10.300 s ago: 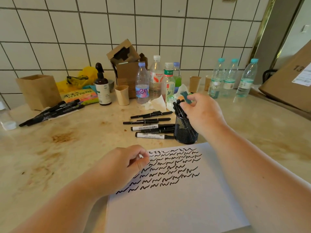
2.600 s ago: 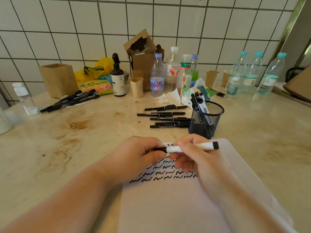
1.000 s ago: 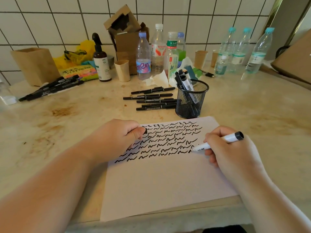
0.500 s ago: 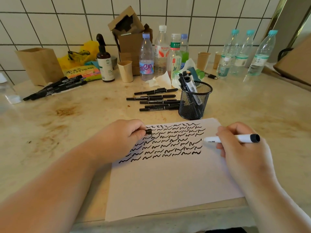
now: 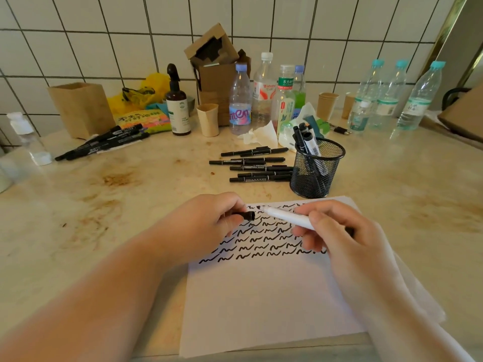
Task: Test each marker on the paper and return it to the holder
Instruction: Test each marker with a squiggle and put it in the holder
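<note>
— Left hand (image 5: 206, 226) pinches a black cap (image 5: 247, 216) over the paper (image 5: 261, 296), open end facing the marker tip. What could slip?

— Alignment. Right hand (image 5: 337, 231) grips the white marker (image 5: 287, 216) by its barrel, nib just short of the cap — a skewed push would likely ink the fingers (image 5: 230, 220) or smear the fresh squiggles below.

— And once it is capped?

— It goes to the mesh holder (image 5: 316, 168), standing just beyond the paper's far edge and already holding several markers. A careless drop could tip it onto the loose pens (image 5: 258, 167) lying beside it on the worktop (image 5: 104, 205).

— Anything else?

— A half-seated cap: the marker would probably dry out.
</note>
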